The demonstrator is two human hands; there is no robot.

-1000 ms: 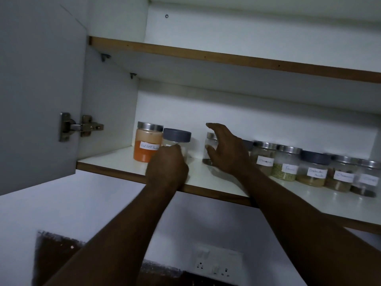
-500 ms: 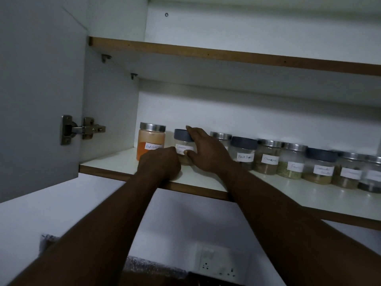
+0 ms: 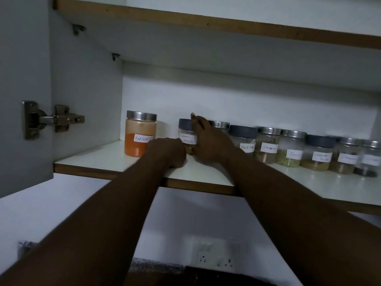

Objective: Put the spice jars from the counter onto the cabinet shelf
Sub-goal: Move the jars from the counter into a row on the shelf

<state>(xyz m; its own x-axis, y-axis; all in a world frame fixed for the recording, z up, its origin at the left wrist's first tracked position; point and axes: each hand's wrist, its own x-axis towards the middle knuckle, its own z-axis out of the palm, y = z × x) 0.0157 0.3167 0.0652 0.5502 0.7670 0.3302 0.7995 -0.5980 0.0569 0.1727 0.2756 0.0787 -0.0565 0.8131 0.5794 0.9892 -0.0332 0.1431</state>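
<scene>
A garam masala jar [image 3: 185, 134] with a grey lid stands on the white cabinet shelf [image 3: 99, 159]. My right hand [image 3: 210, 143] grips its right side, with one finger up by the lid. My left hand [image 3: 167, 152] rests on the shelf as a curled fist just left of the jar's base and holds nothing that I can see. To the left, apart from it, stands a taller red chilli jar [image 3: 138, 139] with a steel lid. A row of several labelled spice jars [image 3: 288, 150] runs off to the right along the back wall.
The open cabinet door [image 3: 20, 58] with its steel hinge [image 3: 51, 119] hangs at the left. An upper shelf [image 3: 206, 23] lies close overhead. Bare shelf shows in front of the jars. Below is a white wall with a switch socket [image 3: 214, 254].
My right hand has moved left from a steel-lidded jar onto the garam masala jar. That jar now stands farther right of the red chilli jar. My left hand came off it.
</scene>
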